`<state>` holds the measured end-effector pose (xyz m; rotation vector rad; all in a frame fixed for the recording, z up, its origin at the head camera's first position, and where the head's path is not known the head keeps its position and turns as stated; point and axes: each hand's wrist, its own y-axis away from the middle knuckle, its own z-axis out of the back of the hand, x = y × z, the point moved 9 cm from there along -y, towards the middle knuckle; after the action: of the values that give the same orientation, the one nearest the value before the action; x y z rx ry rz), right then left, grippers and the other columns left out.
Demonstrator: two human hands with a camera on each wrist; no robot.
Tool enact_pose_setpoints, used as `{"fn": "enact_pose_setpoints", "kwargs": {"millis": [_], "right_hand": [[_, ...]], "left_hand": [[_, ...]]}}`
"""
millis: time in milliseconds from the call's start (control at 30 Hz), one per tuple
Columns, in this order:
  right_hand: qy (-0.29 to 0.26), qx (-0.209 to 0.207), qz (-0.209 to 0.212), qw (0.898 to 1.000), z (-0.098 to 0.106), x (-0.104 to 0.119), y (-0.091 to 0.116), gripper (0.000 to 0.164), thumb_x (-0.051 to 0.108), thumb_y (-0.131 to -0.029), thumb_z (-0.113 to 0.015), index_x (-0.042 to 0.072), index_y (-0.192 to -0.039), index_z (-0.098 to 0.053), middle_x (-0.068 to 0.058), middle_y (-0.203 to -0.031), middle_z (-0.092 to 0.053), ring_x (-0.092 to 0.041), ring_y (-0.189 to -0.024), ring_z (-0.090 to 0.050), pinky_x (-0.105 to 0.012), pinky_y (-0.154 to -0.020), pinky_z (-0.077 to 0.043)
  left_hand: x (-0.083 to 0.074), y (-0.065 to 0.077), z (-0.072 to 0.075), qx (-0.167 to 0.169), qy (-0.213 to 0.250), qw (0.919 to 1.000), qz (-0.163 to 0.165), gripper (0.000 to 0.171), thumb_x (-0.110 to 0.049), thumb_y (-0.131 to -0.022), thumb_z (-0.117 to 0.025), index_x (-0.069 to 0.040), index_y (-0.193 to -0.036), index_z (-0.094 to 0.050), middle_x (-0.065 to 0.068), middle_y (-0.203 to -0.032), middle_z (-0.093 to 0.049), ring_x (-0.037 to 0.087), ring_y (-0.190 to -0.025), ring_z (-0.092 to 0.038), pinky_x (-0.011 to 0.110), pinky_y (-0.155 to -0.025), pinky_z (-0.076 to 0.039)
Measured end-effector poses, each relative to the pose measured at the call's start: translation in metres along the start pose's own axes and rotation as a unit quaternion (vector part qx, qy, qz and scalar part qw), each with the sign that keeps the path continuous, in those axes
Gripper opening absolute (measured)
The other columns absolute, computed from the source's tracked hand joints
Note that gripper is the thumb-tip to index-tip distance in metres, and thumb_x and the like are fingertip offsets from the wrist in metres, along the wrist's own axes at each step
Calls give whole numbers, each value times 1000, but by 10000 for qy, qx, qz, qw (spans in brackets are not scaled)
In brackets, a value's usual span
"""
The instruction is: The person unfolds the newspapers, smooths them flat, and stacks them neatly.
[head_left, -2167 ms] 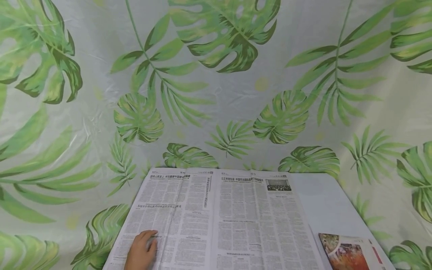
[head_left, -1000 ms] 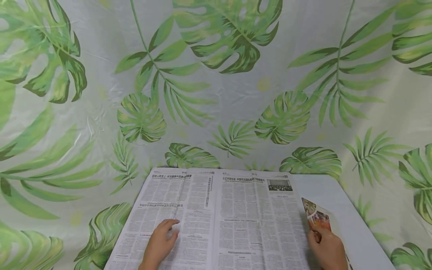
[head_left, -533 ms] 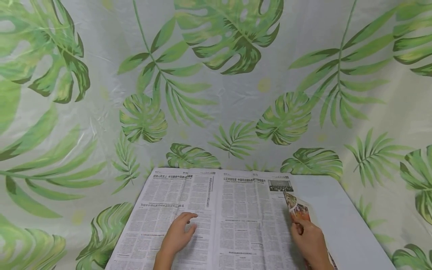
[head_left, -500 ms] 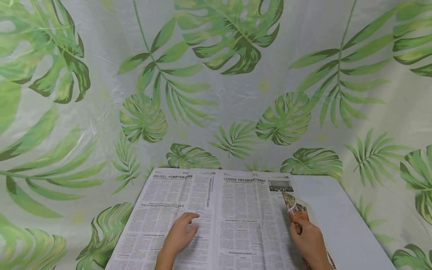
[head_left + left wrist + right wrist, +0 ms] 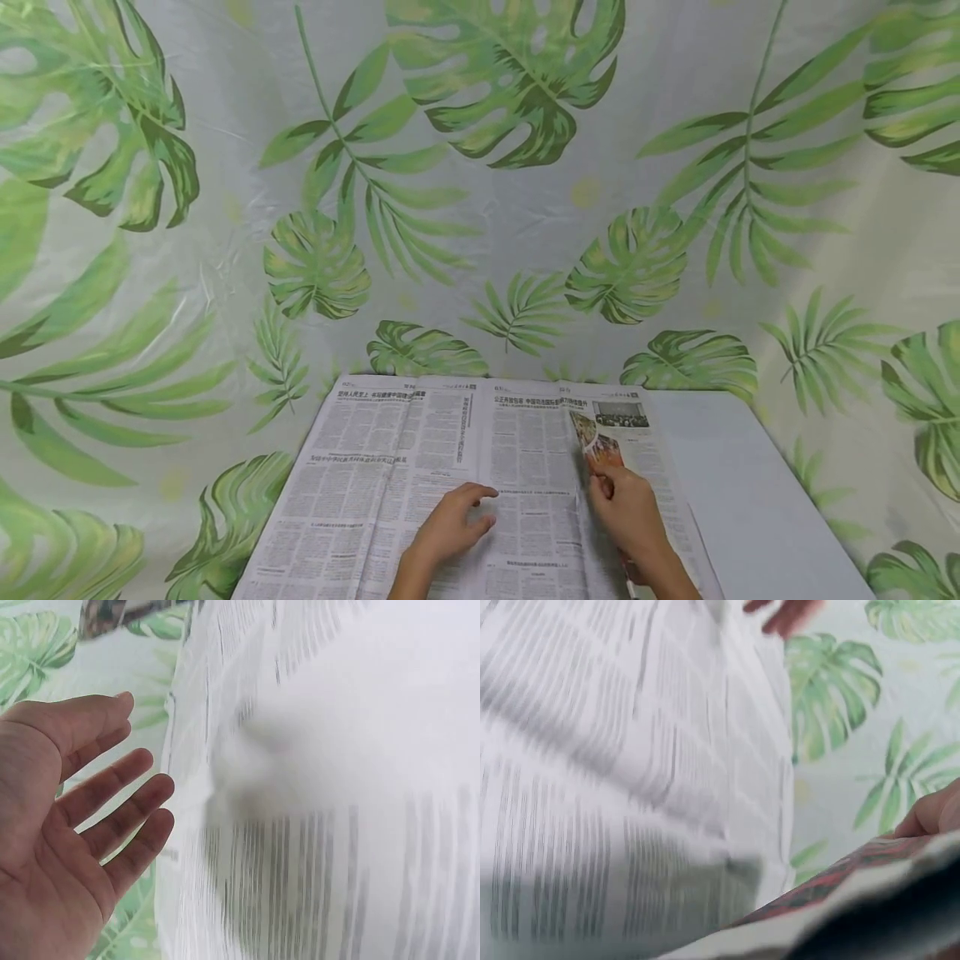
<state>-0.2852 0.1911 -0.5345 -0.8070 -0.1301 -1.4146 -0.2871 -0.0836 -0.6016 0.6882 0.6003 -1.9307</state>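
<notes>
A magazine point(image 5: 602, 452) with a colourful picture cover is pinched along its edge by my right hand point(image 5: 626, 512), tilted up over the right page of an open newspaper point(image 5: 360, 492). In the right wrist view the magazine point(image 5: 840, 881) runs along the lower right, partly blurred, with my right fingers point(image 5: 930, 814) at its edge. My left hand point(image 5: 453, 521) hovers near the newspaper's centre fold, fingers loosely bent and holding nothing. The left wrist view shows that hand point(image 5: 82, 817) with its fingers spread apart, and a corner of the magazine point(image 5: 124, 615) at the top.
Under the newspaper lies a white table point(image 5: 757, 492), its bare strip showing on the right. A curtain point(image 5: 517, 225) printed with green leaves hangs behind and around both sides of the table.
The magazine lay flat at the right; my right hand has picked it up and carried it left over the newspaper. My left hand has moved right, towards the centre fold.
</notes>
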Motion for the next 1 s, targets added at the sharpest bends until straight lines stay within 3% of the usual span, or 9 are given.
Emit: {"fn": "enact_pose_setpoints", "kwargs": {"millis": [367,467,633,1000], "right_hand": [[-886,282,-141,9956,-55,32,0,14,6,-88,-77,2,-101,-80,12,-59,-51,0,-50,-41,-20,-52,-37],[-1043,268,-21,9942,-66,40,2,14,4,-87,-77,2,-100,-80,12,-58,-50,1,-49,-39,-20,-50,-36],[-1166,345,96,9925,-89,45,8,17,1,-85,-77,0,-101,-80,11,-57,-50,3,-49,-38,-19,-48,-36],[-1098,856,-57,9902,-125,31,21,12,6,-88,-74,3,-99,-79,12,-59,-51,2,-49,-40,-19,-49,-38]], "left_hand": [[-6,-8,-18,-39,435,9983,-393,40,-22,-97,-70,-6,-133,-65,13,-126,-71,27,-102,-70,33,-87,-56],[-1,-10,-23,-57,579,9979,-289,42,-21,-96,-71,-5,-134,-64,15,-123,-71,16,-93,-69,29,-81,-56],[12,-15,-31,-95,1036,9944,196,52,-15,-93,-74,-4,-141,-58,12,-115,-72,-1,-76,-61,21,-66,-52],[19,-11,-37,-503,867,9943,373,50,2,-85,-67,1,-135,-60,-2,-83,-69,-4,-63,-53,18,-61,-45]]}}
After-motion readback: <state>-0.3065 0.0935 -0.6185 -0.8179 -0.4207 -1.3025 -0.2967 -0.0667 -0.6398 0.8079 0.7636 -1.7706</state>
